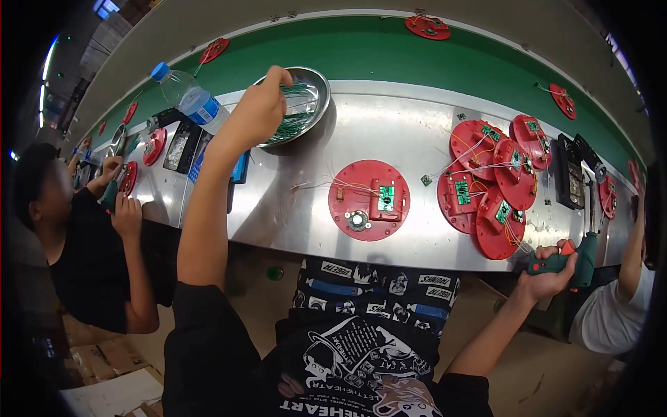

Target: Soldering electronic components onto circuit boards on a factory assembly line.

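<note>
My left hand (260, 115) is over the metal bowl (322, 104) at the back left. Its fingers are curled together above the thin green pieces (295, 125) in the bowl; whatever they pinch is hidden. My right hand (549, 276) grips a green pistol-shaped electric screwdriver (587, 263) with a red trigger, off the bench's front edge, its shaft pointing away from me. In front of me lies a round red plastic disc (354, 224) with a green circuit board (385, 199), a round metal part (358, 221) and loose thin wires.
Several similar red discs (514, 187) are heaped at the right, beside a black parts box (571, 174). A water bottle (191, 101) leans left of the bowl. A small board (426, 180) lies on the metal bench (292, 222). Co-workers (76, 243) flank me; a green conveyor belt (368, 59) runs behind.
</note>
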